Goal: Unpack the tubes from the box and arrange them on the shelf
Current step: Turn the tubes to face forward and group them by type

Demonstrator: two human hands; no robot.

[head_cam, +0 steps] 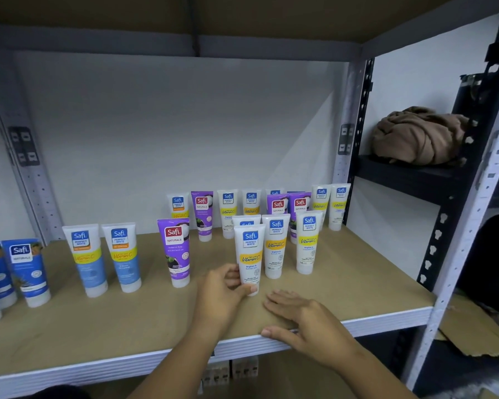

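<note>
The left hand point(228, 286) grips the white tube point(249, 256) low, upright on the shelf point(357, 322) before its row — set it square, release gently. The right hand point(303, 321) rests flat, fingers straight, on the shelf edge.

Standing upright on the shelf point(357, 286): tubes point(275, 246) clustering toward the back right corner, others lining up toward the left edge.
</note>
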